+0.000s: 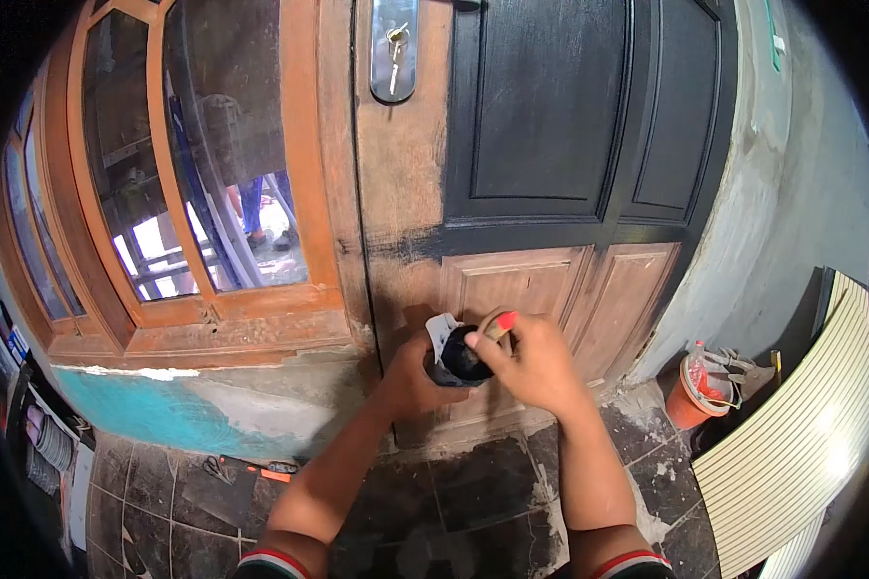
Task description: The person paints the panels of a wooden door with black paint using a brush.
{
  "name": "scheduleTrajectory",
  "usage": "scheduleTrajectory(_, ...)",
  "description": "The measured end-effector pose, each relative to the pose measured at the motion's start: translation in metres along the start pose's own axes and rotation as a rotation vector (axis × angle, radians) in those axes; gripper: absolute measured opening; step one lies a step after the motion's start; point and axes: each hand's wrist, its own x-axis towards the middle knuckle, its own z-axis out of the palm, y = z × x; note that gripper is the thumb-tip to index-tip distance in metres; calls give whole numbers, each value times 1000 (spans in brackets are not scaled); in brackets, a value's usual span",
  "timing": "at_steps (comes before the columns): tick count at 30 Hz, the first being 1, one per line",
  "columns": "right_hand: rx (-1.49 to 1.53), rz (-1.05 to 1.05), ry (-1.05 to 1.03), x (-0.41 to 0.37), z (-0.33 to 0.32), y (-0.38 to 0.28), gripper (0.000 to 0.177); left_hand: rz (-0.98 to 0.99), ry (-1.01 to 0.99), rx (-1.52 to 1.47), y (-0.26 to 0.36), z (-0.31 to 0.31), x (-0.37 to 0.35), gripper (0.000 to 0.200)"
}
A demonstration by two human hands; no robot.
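Note:
My left hand (407, 374) grips a small dark paint can (451, 365) with a white label, held in front of the lower part of a wooden door (541, 280). My right hand (536, 365) is closed around a brush (500, 322) with a pale handle and a red end. The head of the brush is down at the mouth of the can and is hidden. The upper part of the door (550, 116) is painted black, while the lower panels show bare brown wood.
A key (394, 48) hangs in the metal lock plate at the top. A wood-framed window (193, 164) stands to the left. Scissors (212, 470) and an orange tool (275, 474) lie on the tiled floor. An orange bucket (693, 394) and a ribbed pale panel (801, 439) are at the right.

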Motion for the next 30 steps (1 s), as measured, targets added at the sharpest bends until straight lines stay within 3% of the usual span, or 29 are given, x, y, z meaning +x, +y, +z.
scheduleTrajectory(4, -26, -111, -12, 6, 17, 4, 31, 37, -16, 11, 9, -7, 0, 90)
scheduleTrajectory(10, 14, 15, 34, 7, 27, -1, 27, -31, 18, 94, 13, -18, -6, 89)
scheduleTrajectory(13, -57, -160, 40, 11, 38, 7, 26, -52, 20, 75, 20, -21, -7, 87)
scheduleTrajectory(17, 97, -27, 43, 12, 24, -9, 27, -44, 37, 112, 16, -23, -8, 86)
scheduleTrajectory(21, -11, -134, -17, 14, 42, 3, 24, -17, 36, 112, 14, -23, -9, 85)
scheduleTrajectory(27, 123, -94, 292, 12, 24, -9, 26, -49, 42, 63, 6, -27, -10, 84)
scheduleTrajectory(30, 98, -117, 233, 12, 35, 1, 23, -40, 59, 101, 1, -29, -11, 84)
